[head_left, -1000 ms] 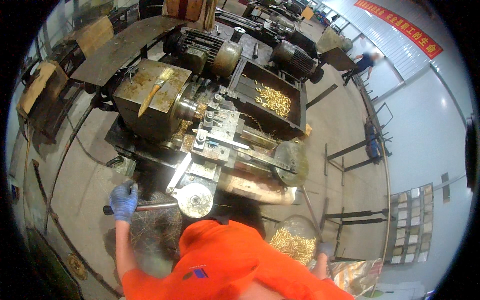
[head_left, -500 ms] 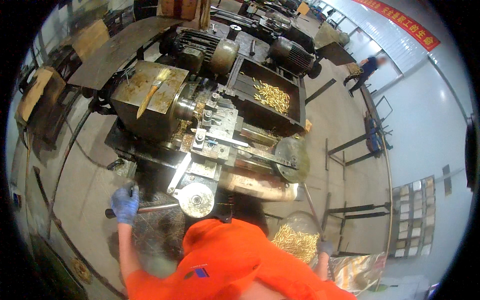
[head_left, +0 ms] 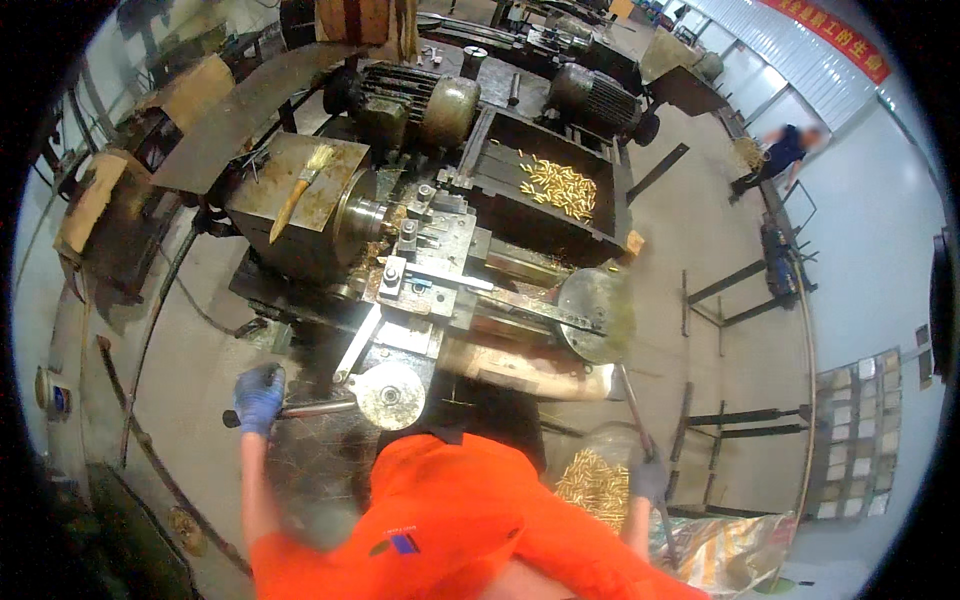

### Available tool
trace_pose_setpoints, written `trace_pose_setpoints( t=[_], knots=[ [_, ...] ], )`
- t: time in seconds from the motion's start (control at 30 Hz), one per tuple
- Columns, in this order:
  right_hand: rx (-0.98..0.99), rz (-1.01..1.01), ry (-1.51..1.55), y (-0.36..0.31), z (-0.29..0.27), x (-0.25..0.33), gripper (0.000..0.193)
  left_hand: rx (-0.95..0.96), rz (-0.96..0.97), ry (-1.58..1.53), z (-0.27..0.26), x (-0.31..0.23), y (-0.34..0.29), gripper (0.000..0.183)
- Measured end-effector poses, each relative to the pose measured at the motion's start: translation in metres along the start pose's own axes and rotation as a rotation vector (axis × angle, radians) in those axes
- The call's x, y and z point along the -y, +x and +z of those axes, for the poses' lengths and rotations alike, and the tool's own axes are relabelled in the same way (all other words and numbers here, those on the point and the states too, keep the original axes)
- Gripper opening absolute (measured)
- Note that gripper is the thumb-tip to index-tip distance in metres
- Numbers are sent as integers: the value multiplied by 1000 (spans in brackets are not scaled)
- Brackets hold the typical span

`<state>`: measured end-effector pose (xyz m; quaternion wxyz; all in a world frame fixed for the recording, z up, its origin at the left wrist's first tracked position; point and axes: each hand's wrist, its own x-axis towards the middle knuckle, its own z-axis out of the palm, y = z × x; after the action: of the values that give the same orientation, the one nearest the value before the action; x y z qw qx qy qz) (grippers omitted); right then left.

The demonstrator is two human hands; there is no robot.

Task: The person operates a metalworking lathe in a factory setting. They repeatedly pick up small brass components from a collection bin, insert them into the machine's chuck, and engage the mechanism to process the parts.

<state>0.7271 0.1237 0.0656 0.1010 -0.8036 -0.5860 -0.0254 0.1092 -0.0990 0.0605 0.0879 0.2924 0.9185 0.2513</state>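
Note:
My left hand, in a blue glove, is closed around the outer part of a bar handle. This handle runs to a round metal hub at the front of a small lathe. In a dark grey glove, my right hand is wrapped round a long thin metal lever, which slopes up to the round disc on the lathe's right. The tool slide with its bolted clamps faces the spindle chuck. Beside my right hand, a container holds many small brass-coloured pieces.
A brush lies on the headstock cover. Behind the slide, a dark metal tray holds more brass pieces. Motors stand farther back. A patterned sack is at lower right; a co-worker stands far right.
The whole view has shifted slightly, so most things sit farther right. Both hands keep their holds; my right hand appears a little higher. The co-worker appears farther right.

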Motion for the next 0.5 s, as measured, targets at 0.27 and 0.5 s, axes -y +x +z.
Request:
trace_pose_setpoints(
  t=[0.27, 0.5],
  knots=[
    [-12, -338, -367, 131, 24, 30, 40, 93, -57, 116, -1, -9, 5, 25],
    [125, -180, -333, 254, 36, 100, 42, 154, -20, 77, 16, -13, 1, 25]
  ],
)
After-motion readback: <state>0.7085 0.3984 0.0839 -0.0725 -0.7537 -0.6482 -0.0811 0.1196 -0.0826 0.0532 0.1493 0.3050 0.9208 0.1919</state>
